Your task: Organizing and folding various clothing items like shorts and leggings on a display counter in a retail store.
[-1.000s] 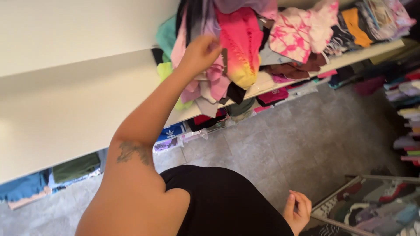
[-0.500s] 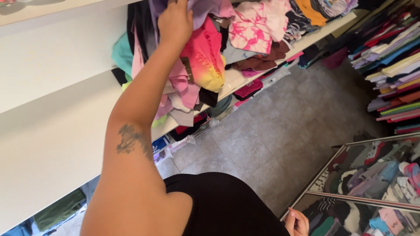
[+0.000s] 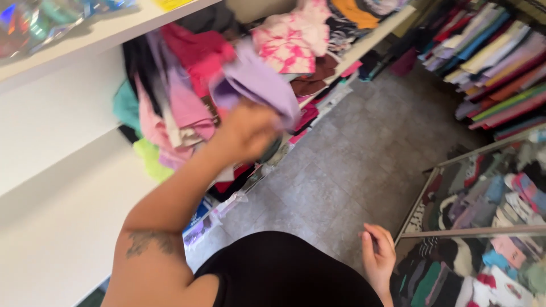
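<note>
My left hand (image 3: 248, 129) is raised in front of a messy pile of clothes (image 3: 170, 108) on a white shelf (image 3: 68, 187). It grips a lilac garment (image 3: 259, 85) that hangs out from the pile, blurred by motion. Pink, red and black pieces lie behind it, and a pink tie-dye top (image 3: 287, 42) sits further right. My right hand (image 3: 378, 258) hangs low beside my black clothing, fingers loose, holding nothing. It is close to a glass-topped display case (image 3: 483, 233).
Folded coloured garments (image 3: 495, 62) are stacked on racks at the right. The glass case at the lower right holds more clothes. A grey tiled floor (image 3: 352, 165) runs between the shelves. Shiny packets (image 3: 34, 20) lie on the upper shelf.
My left hand came down and away from the top of the pile, drawing the lilac garment out with it. The view swung right and down; my right hand rose slightly.
</note>
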